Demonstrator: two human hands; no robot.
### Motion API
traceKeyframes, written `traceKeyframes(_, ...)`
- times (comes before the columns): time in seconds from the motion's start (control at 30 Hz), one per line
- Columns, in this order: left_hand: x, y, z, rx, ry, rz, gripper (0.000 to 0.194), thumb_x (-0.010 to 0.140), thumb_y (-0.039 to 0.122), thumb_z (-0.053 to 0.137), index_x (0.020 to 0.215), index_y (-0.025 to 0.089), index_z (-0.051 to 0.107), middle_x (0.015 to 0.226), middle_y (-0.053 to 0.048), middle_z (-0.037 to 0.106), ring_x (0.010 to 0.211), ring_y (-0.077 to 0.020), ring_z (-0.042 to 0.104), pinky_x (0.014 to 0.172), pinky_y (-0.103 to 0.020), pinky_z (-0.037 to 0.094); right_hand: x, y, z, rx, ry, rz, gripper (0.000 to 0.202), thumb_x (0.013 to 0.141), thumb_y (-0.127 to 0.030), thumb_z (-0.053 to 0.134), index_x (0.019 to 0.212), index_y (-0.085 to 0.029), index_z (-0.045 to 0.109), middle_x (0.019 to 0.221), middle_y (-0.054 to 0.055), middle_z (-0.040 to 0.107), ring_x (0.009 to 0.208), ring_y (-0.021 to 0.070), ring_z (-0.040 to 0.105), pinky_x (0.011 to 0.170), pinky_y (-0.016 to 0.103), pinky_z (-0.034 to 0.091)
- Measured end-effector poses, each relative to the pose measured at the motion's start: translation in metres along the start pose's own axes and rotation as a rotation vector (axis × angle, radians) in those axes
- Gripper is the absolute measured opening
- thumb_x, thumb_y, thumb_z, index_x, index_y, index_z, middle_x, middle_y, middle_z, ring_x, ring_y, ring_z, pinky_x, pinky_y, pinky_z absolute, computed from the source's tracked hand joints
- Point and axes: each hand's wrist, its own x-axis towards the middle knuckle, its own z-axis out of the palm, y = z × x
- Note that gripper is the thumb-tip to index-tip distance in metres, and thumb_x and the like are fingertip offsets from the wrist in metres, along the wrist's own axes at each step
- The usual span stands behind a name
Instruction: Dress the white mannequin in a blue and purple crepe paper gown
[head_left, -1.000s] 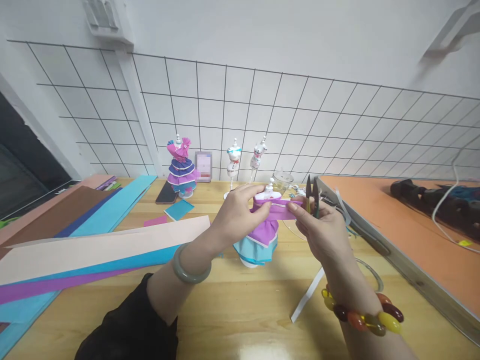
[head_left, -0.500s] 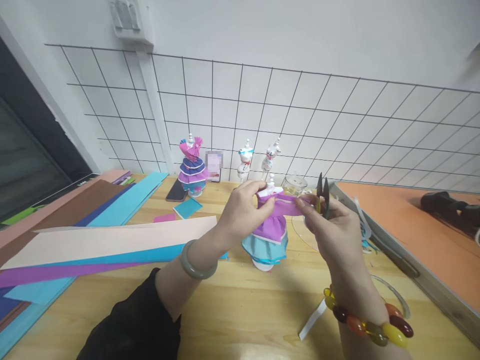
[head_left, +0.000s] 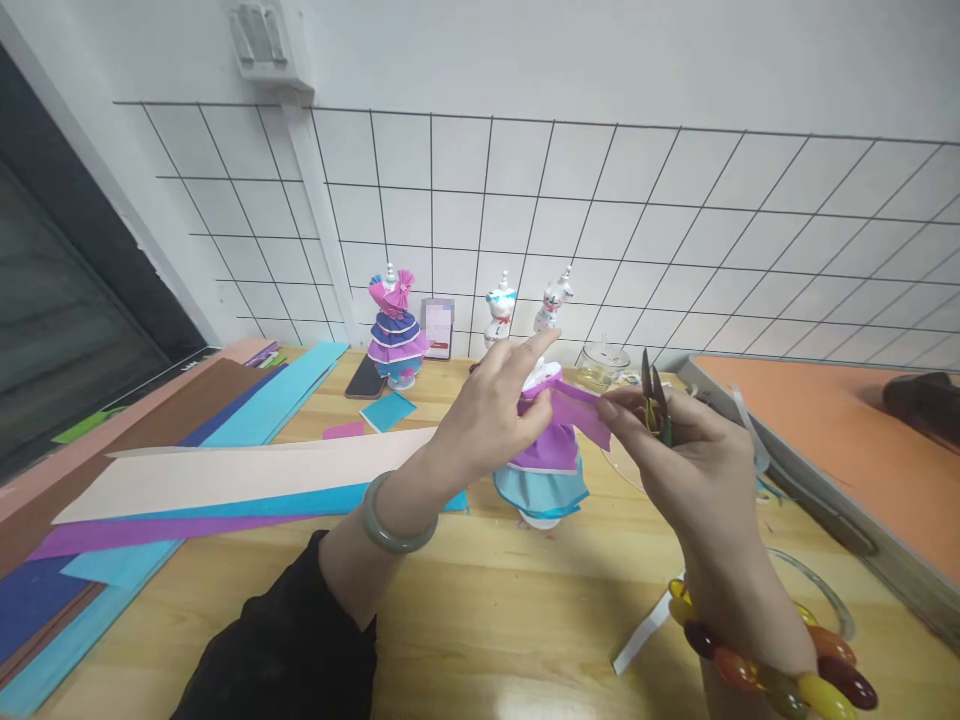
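Note:
A miniature dress form stands in front of me, wearing a purple and light-blue crepe-paper dress. My left hand holds it at the bodice: the thumb presses its front, the index finger points up, and the other fingers are partly hidden. A purple paper strip runs from the bodice to my right hand, which pinches its free end between thumb and finger. Small scissors are tucked in the same right hand, blades pointing up, handles mostly hidden.
Long coloured paper sheets cover the table's left side. A dressed form, a phone and two bare white forms stand at the back near a glass teapot. A white strip lies at the front right.
My left index finger has lifted off the top of the dress form and now points up. The strip's end tilts lower towards my right hand. The view has shifted slightly.

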Motion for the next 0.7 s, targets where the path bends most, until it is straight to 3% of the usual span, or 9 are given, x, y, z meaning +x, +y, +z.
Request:
traceKeyframes(0.23, 0.003, 0.005, -0.009, 0.067, -0.162, 0.033, 0.051, 0.091, 0.014, 0.039, 0.140, 0.030, 0.044, 0.121, -0.007, 0.052, 0.116, -0.0183, 0.051, 0.100, -0.036, 0.044, 0.002, 0.001, 0.002, 0.032, 0.007, 0.015, 0.009, 0.079, -0.032, 0.070, 0.075, -0.024, 0.071, 0.073, 0.000, 0.069, 0.065, 0.0153, 0.062, 0.059, 0.027, 0.052)
traceKeyframes(0.47, 0.002, 0.009, -0.014, 0.117, -0.225, 0.037, 0.035, 0.091, 0.015, 0.039, 0.117, 0.026, 0.060, 0.134, -0.010, 0.045, 0.126, -0.0221, 0.047, 0.102, -0.041, 0.042, 0.000, 0.000, 0.004, 0.054, 0.027, 0.008, 0.007, 0.077, -0.030, 0.072, 0.075, -0.024, 0.071, 0.071, -0.001, 0.069, 0.062, 0.0141, 0.060, 0.056, 0.026, 0.051)
traceKeyframes(0.7, 0.003, 0.008, -0.014, 0.155, -0.215, 0.041, 0.028, 0.093, 0.019, 0.039, 0.110, 0.023, 0.061, 0.102, -0.005, 0.060, 0.103, -0.0193, 0.053, 0.094, -0.037, 0.043, -0.002, -0.001, 0.003, 0.113, 0.019, 0.036, 0.008, 0.077, -0.032, 0.073, 0.077, -0.024, 0.072, 0.072, 0.000, 0.068, 0.062, 0.0142, 0.059, 0.055, 0.026, 0.049)
